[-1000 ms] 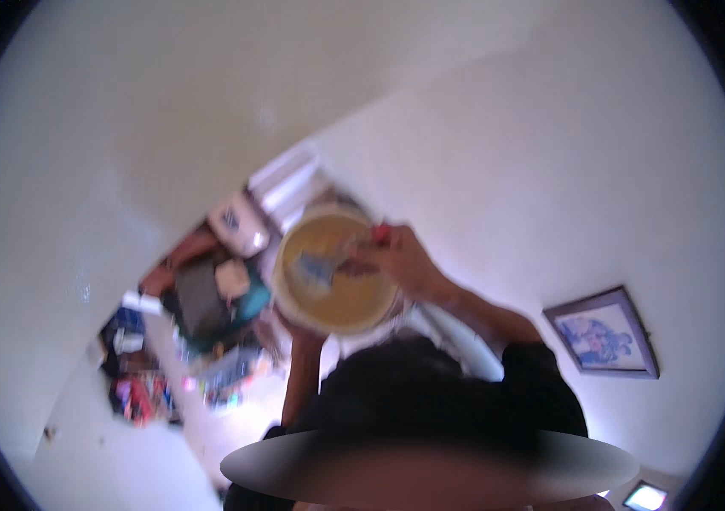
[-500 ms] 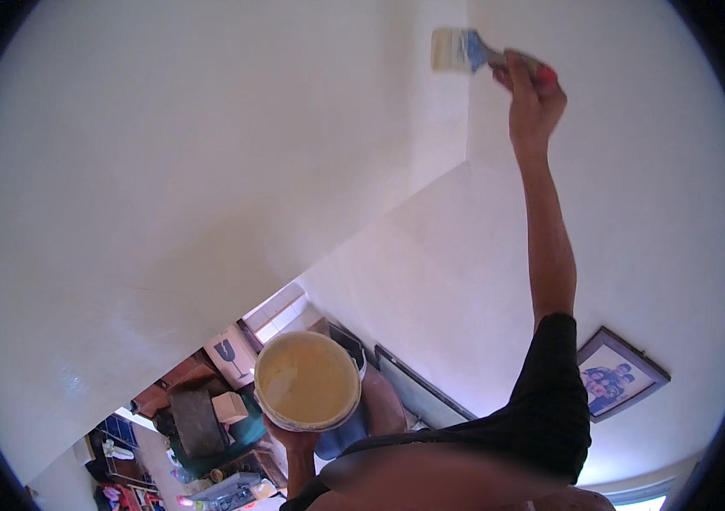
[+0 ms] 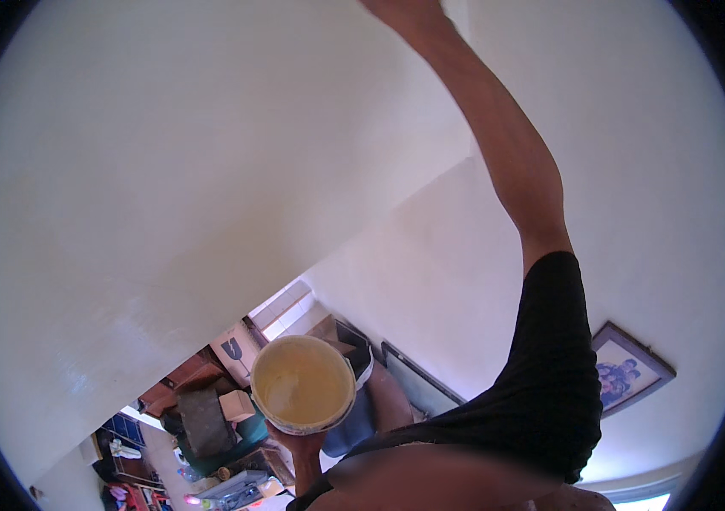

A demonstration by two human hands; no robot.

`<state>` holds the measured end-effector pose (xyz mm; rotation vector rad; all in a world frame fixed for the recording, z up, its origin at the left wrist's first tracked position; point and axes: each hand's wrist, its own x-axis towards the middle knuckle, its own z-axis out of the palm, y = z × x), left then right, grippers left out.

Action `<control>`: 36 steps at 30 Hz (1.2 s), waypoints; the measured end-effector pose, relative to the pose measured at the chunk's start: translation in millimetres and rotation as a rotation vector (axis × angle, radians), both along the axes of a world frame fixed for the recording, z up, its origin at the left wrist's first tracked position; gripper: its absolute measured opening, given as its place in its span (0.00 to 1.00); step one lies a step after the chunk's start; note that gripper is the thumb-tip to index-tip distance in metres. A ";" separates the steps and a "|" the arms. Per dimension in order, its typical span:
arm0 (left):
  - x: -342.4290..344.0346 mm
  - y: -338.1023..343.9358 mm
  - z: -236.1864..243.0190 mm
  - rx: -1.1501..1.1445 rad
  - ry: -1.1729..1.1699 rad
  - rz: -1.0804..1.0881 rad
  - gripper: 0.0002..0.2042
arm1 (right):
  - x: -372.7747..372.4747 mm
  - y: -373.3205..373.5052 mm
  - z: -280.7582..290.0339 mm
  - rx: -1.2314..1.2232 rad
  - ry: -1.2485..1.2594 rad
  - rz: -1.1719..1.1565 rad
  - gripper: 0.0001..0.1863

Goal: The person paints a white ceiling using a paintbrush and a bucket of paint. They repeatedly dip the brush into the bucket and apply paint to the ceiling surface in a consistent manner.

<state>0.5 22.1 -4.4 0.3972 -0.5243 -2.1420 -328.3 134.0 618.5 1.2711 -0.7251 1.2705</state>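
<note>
One bucket point(image 3: 316, 427), likely heavy, sloshy: support below its rim, where left hand point(image 3: 296, 441) grasps; right hand point(image 3: 403, 10) cut off, can't tell.

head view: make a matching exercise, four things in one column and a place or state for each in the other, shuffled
1. round pale bucket
2. bare left hand
3. bare right hand
4. rectangular dark-framed picture

A. partly cut off by the view's top edge
B. hanging on the whitish wall, right side
C. open, yellowish inside
D. under the bucket, supporting it

Pairs: 1-C; 2-D; 3-A; 4-B
</note>
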 end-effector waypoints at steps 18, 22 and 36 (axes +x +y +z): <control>-1.6 -10.9 9.8 -0.015 -0.021 -0.016 0.44 | -231.4 80.7 18.1 -0.280 -0.512 0.054 0.09; -2.2 -6.1 4.5 0.009 -0.002 -0.018 0.44 | -239.2 77.3 20.5 -0.363 -0.386 -0.594 0.10; 26.7 -6.6 19.6 -0.046 -0.073 0.026 0.45 | 136.8 -16.1 -6.9 -0.123 0.130 0.445 0.08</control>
